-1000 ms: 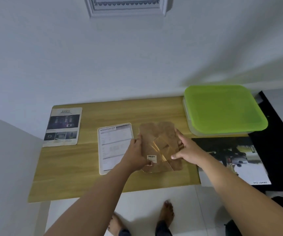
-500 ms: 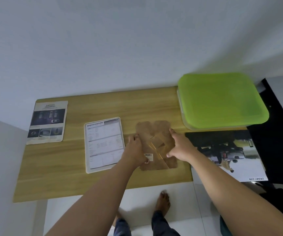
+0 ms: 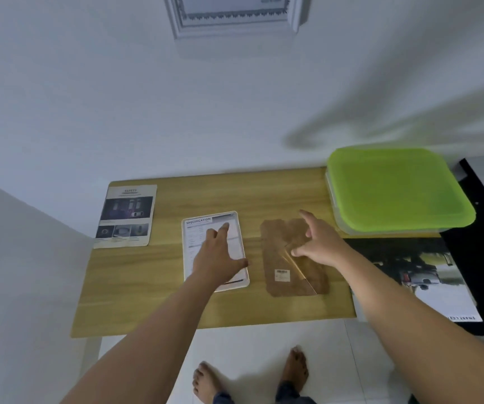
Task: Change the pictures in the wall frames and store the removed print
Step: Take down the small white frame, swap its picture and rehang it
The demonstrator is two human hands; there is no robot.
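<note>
Two bare hands reach over the wooden surface [image 3: 147, 287], neither grip pinching anything. The left hand [image 3: 217, 258] lies flat, fingers spread, on the white-framed "SPECIFICATION" print [image 3: 236, 249], its palm covering the lower middle of the sheet. The right hand [image 3: 319, 243] hovers open over the upper right part of the brown frame backing [image 3: 290, 284], fingers loosely splayed, thumb tip close to the folded stand strip; whether it touches the board I cannot tell. The backing lies flat just beside the print, to its right, with a small barcode label near its lower middle. A "SAFETY" leaflet [image 3: 125, 217] rests at the far left of the surface, well apart from both hands. At the back right corner sits a clear box with a green lid [image 3: 398, 188]. A large dark poster [image 3: 415, 275] with a vehicle on it overhangs the right edge. On the wall above, a white ornate wall frame [image 3: 235, 16] hangs, cut off by the top border.
</note>
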